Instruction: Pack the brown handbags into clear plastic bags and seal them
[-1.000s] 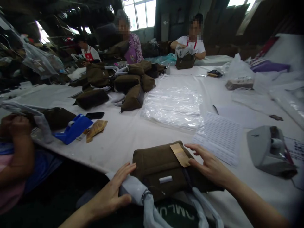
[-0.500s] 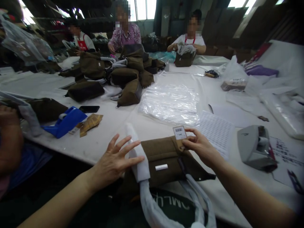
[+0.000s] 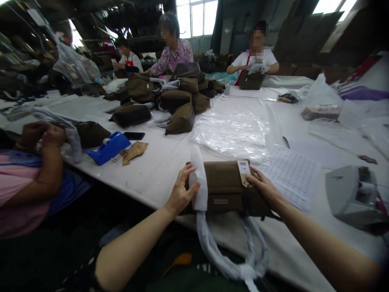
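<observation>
A brown fabric handbag lies at the table's near edge, with a small pale label on its front. My left hand grips its left end, thumb over the white wrapping that crosses the bag there. At the right end my right hand holds the bag, its thumb at the lower part of a card hang tag with a printed barcode. Handles wrapped in pale tissue droop over the edge toward me. The fingers behind the bag are hidden.
Clear plastic bags lie just beyond, beside a printed sheet. A grey tape dispenser stands right; a blue one and a phone lie left. Brown bags are piled farther back. Several co-workers surround the table.
The view has swung left. My left hand has closed from spread fingers onto the bag's left end. My right hand has shifted from the tag's edge to the bag's right side; the bag sits straighter.
</observation>
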The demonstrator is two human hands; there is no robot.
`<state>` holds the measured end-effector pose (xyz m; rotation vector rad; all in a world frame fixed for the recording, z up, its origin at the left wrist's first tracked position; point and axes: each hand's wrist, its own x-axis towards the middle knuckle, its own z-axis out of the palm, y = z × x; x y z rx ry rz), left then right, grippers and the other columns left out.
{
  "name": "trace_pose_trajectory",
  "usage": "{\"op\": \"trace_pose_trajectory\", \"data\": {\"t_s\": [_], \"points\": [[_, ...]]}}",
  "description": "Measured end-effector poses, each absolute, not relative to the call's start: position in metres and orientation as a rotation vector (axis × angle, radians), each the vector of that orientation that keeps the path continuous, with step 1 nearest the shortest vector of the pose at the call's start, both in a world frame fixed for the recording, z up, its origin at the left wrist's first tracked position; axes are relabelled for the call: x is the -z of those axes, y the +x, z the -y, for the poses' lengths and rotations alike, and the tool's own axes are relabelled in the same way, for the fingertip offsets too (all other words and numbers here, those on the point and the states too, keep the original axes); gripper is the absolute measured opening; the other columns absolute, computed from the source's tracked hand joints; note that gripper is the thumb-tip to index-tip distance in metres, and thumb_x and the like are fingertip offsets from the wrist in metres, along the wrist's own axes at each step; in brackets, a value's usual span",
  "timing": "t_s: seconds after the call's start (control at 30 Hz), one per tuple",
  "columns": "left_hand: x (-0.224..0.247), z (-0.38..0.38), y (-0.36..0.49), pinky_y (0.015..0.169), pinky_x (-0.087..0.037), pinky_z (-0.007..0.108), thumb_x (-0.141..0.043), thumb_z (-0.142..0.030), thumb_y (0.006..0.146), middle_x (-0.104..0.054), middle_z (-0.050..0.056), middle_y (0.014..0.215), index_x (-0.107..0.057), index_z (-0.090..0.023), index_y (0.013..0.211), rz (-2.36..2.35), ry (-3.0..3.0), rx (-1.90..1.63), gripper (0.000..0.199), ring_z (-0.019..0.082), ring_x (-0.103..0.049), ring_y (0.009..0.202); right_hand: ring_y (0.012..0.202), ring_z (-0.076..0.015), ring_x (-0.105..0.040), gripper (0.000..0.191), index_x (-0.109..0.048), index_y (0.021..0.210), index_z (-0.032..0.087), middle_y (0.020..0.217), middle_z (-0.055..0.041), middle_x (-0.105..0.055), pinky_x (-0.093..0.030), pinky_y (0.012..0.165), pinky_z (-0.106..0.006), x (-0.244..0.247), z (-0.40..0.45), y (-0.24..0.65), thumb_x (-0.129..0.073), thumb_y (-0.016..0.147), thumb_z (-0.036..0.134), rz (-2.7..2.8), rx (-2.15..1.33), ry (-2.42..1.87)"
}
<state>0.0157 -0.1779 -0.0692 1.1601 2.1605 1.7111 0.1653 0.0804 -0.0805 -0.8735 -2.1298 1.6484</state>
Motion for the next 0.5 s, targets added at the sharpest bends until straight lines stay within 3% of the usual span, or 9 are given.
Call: {"op": "trace_pose_trajectory", "data": {"t_s": [0.13,0.37,0.43,0.5], "points": [[0.096,0.159,0.003,0.105,-0.030,0.046,-0.058,-0.038,0.079,-0.036,0.012,0.130,-0.045,-0.021,0.121,-2.280,1.418,-1.865,0.048,0.027,-0.036,0.124,0.112,-0.0271,-0.048,0.072,-0.036,0.130,0.024,0.124,-0.0074,-0.050,-0.036,0.099,-0.046,0.109,-0.077,0.163,-0.065,0.068,0.049,1.955,-1.502,-0.642],[0.104,0.186,0.032,0.101,-0.035,0.046,-0.049,-0.039,0.086,-0.031,0.011,0.134,-0.044,-0.025,0.127,-2.516,1.527,-1.356,0.043,0.028,-0.034,0.124,0.109,-0.0287,-0.051,0.067,-0.029,0.130,0.027,0.126,-0.0098,-0.046,-0.043,0.092,-0.049,0.136,-0.034,0.222,-0.059,0.075,0.051,2.000,-1.541,-0.922],[0.092,0.179,0.025,0.102,-0.033,0.048,-0.048,-0.039,0.087,-0.021,0.010,0.142,-0.042,-0.027,0.129,-2.623,1.567,-1.110,0.045,0.030,-0.026,0.130,0.120,-0.0320,-0.041,0.067,-0.026,0.134,0.024,0.134,-0.0127,-0.039,-0.036,0.098,-0.054,0.127,-0.033,0.216,-0.053,0.079,0.050,2.129,-1.261,-0.939],[0.077,0.162,0.015,0.105,-0.026,0.053,-0.047,-0.036,0.087,-0.012,0.009,0.148,-0.039,-0.027,0.133,-2.722,1.718,-0.800,0.047,0.034,-0.014,0.135,0.132,-0.0331,-0.022,0.059,-0.026,0.137,0.022,0.145,-0.0126,-0.023,-0.024,0.105,-0.057,0.112,-0.034,0.196,-0.045,0.085,0.041,2.282,-0.805,-0.805]]}}
